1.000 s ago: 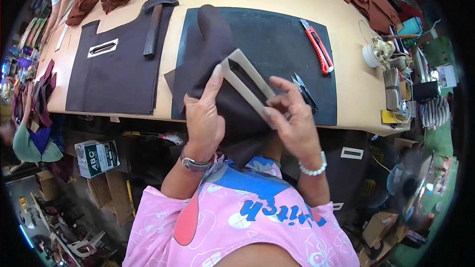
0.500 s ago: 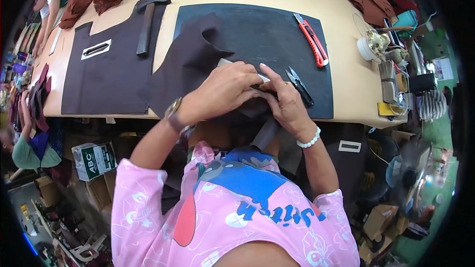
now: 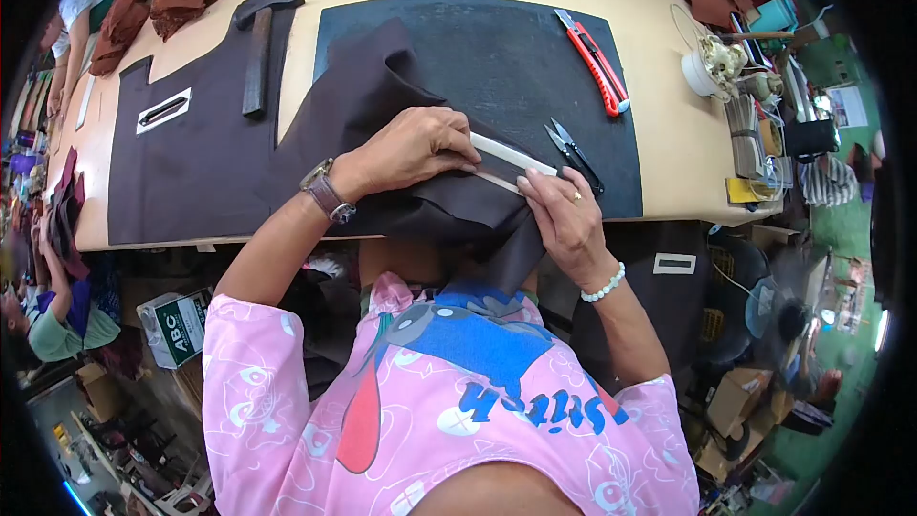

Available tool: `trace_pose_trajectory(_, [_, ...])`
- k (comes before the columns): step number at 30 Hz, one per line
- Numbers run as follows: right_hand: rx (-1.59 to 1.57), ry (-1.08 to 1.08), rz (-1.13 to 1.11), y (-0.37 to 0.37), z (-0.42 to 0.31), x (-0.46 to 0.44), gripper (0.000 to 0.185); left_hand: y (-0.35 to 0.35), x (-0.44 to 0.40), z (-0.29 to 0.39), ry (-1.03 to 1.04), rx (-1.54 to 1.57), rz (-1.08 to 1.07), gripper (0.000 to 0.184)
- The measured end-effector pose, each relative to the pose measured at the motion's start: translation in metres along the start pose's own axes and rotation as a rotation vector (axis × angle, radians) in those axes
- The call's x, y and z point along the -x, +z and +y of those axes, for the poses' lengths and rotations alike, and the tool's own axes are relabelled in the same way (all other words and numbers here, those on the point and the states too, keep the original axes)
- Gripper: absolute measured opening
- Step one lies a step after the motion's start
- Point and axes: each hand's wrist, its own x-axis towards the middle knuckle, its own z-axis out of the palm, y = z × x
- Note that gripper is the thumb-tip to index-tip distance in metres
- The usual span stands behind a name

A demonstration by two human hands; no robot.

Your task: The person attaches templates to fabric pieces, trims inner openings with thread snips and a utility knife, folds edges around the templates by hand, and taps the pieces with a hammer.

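Observation:
Dark brown fabric [image 3: 368, 86] lies bunched over the front edge of a black cutting mat [image 3: 478, 48], partly hanging off the table. A pale rectangular frame with a slot [image 3: 516, 152] sits on this fabric. My left hand [image 3: 420, 148] pinches the frame's left end together with the fabric. At the frame's right end, my right hand [image 3: 564, 205] has its fingers closed on the frame and cloth. Small thread snips [image 3: 575, 155] and a red utility knife [image 3: 594, 62] rest on the mat to the right.
Left on the table [image 3: 659, 162] are a flat dark panel [image 3: 196, 167] with a white slotted piece [image 3: 164, 111] and a hammer [image 3: 258, 62]. Brown cloth piles lie at the back. A white cup [image 3: 702, 75] stands right. Two other people are at the left.
Both hands have regripped the pale frame, which was lifted and tilted and now lies nearly level near the table edge. The fabric has come down with it and spreads leftward.

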Motion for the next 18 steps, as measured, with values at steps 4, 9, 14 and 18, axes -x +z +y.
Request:
trace_pose_trajectory(4, [-0.209, 0.225, 0.037, -0.004, -0.006, 0.004, 0.036, 0.002, 0.002, -0.002, 0.069, -0.059, 0.034, 0.014])
trace_pose_trajectory(9, [-0.062, 0.429, 0.016, -0.001, -0.018, -0.016, 0.036, 0.003, 0.001, -0.004, 0.069, -0.053, 0.022, 0.015])
trace_pose_trajectory(14, [0.141, 0.345, -0.016, 0.006, -0.017, -0.013, 0.044, 0.002, 0.001, -0.004, 0.078, -0.043, 0.028, 0.014])
trace_pose_trajectory(18, [0.244, 0.323, -0.076, 0.015, -0.015, -0.022, 0.05, 0.003, 0.002, -0.006, 0.092, -0.064, 0.026, 0.011])
